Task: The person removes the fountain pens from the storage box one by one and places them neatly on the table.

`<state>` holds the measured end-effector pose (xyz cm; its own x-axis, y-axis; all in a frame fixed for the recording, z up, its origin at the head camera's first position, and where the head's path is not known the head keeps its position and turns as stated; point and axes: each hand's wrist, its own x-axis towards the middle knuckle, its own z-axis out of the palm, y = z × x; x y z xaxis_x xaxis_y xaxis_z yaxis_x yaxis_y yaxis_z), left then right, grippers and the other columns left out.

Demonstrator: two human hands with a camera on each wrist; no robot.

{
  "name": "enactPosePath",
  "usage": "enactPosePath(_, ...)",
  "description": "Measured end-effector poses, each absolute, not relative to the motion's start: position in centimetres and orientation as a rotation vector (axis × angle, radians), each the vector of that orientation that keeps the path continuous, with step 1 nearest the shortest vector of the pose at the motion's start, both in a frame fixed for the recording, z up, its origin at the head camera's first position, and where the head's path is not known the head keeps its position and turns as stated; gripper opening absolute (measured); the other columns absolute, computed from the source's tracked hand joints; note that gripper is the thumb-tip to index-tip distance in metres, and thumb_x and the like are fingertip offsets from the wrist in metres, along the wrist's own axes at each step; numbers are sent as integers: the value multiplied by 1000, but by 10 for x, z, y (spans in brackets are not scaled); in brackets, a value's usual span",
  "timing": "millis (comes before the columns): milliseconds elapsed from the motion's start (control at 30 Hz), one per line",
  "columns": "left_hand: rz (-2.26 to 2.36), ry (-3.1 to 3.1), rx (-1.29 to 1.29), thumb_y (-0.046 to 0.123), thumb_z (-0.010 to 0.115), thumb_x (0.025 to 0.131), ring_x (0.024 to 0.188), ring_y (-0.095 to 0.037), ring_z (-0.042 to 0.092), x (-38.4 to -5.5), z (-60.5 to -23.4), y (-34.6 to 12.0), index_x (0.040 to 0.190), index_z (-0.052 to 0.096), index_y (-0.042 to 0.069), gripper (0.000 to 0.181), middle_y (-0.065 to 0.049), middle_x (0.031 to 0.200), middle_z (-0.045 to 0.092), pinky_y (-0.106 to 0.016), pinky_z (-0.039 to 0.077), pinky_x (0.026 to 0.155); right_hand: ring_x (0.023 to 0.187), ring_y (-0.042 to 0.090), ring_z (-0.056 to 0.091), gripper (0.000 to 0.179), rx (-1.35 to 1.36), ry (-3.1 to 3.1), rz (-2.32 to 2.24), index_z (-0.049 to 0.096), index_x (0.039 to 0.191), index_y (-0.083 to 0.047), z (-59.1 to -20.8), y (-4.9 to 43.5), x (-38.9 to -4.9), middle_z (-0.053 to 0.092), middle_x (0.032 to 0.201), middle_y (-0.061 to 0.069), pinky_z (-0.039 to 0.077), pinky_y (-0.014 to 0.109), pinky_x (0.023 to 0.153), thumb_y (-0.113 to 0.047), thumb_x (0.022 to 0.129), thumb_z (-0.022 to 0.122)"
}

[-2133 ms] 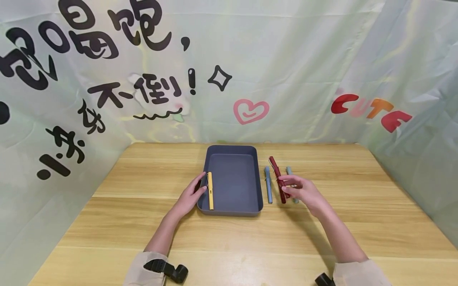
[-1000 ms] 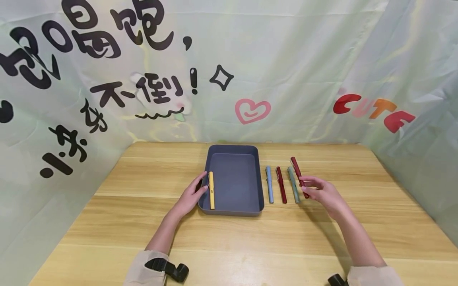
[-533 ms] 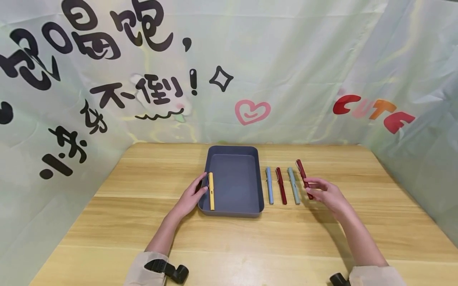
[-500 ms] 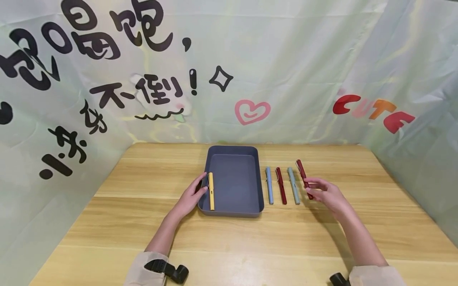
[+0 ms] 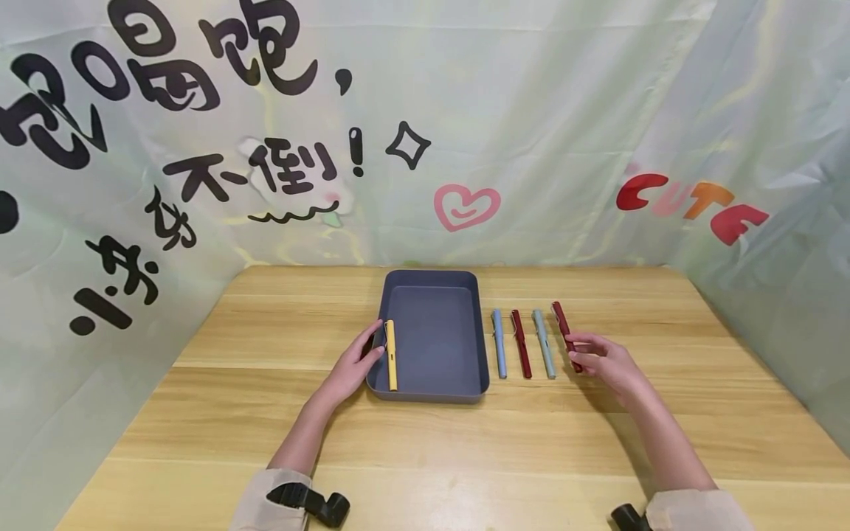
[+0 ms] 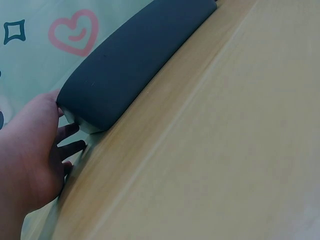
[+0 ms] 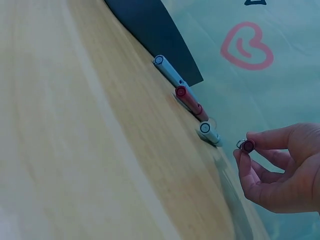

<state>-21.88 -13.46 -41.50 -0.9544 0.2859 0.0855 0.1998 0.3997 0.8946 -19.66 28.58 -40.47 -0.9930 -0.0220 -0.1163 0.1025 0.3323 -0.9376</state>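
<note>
My left hand (image 5: 350, 366) grips the left rim of a dark grey-blue tray (image 5: 438, 398); in the left wrist view its lower fingers (image 6: 74, 147) lie outside the wall. A yellow pen (image 5: 392, 358) lies along the tray's left side. To the right of the tray, a blue pen (image 5: 499, 346), a dark red pen (image 5: 522, 345) and a grey-green pen (image 5: 544, 345) stand in a row on the table. My right hand (image 5: 606, 361) pinches a second dark red pen (image 5: 561, 321) between thumb and fingers, right of that row. In the right wrist view this pen (image 7: 247, 146) appears end-on, apparently raised off the table.
The wooden table (image 5: 425, 457) reaches back to a pale printed curtain (image 5: 551, 133), which also encloses both sides. Black straps with small cameras (image 5: 328, 509) sit on both wrists.
My right hand has carried the dark red pen rightward, past the grey-green pen, and lowered it slightly over the last half second. The left hand and tray have stayed put.
</note>
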Motion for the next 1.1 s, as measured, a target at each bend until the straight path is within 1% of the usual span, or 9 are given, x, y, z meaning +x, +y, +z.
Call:
enactPosePath(33, 1620, 2561, 453, 14, 45, 98, 133, -35, 16, -219, -416, -135, 145, 26, 4, 52, -19, 147, 21, -51, 16, 105, 86, 12, 57, 48, 79, 2478, -1746, 40, 132, 9, -405, 286, -197, 49, 118, 25, 49, 26, 72, -12, 91, 57)
enactPosePath(167, 1636, 2572, 470, 16, 46, 98, 134, -32, 17, -231, -435, -139, 145, 27, 9, 52, -15, 148, 22, -51, 16, 105, 86, 10, 56, 48, 87, 2491, -1722, 41, 131, 8, -406, 286, -196, 48, 118, 24, 49, 25, 73, -12, 91, 57)
enactPosePath(267, 1643, 2582, 463, 21, 47, 97, 134, -28, 18, -239, -449, -141, 145, 29, 16, 52, -10, 148, 23, -47, 17, 106, 86, 10, 56, 48, 79, 2498, -1717, 41, 131, 10, -408, 286, -197, 50, 117, 24, 49, 25, 72, -12, 91, 57)
enactPosePath(433, 1657, 2590, 459, 24, 48, 97, 134, -26, 19, -240, -452, -142, 145, 30, 19, 51, -9, 148, 24, -46, 17, 106, 84, 10, 57, 47, 82, 2487, -1729, 41, 130, 10, -411, 287, -198, 51, 115, 23, 49, 25, 71, -11, 91, 57)
enactPosePath(700, 1663, 2578, 476, 25, 48, 97, 134, -26, 19, -240, -452, -142, 145, 31, 18, 51, -9, 148, 24, -47, 17, 106, 81, 10, 57, 48, 88, 2484, -1727, 41, 130, 11, -414, 287, -199, 55, 111, 21, 49, 26, 68, -11, 91, 58)
enactPosePath(800, 1670, 2578, 487, 24, 48, 97, 134, -28, 19, -240, -453, -142, 145, 31, 17, 51, -10, 148, 25, -48, 17, 106, 81, 10, 57, 48, 91, 2481, -1720, 41, 130, 11, -414, 287, -199, 55, 111, 21, 49, 26, 68, -11, 90, 59)
enactPosePath(1100, 1639, 2603, 481, 22, 47, 97, 134, -26, 19, -239, -451, -142, 145, 30, 17, 51, -7, 148, 25, -47, 16, 106, 81, 9, 57, 48, 96, 2490, -1695, 41, 130, 11, -415, 287, -200, 55, 113, 22, 49, 25, 68, -12, 91, 58)
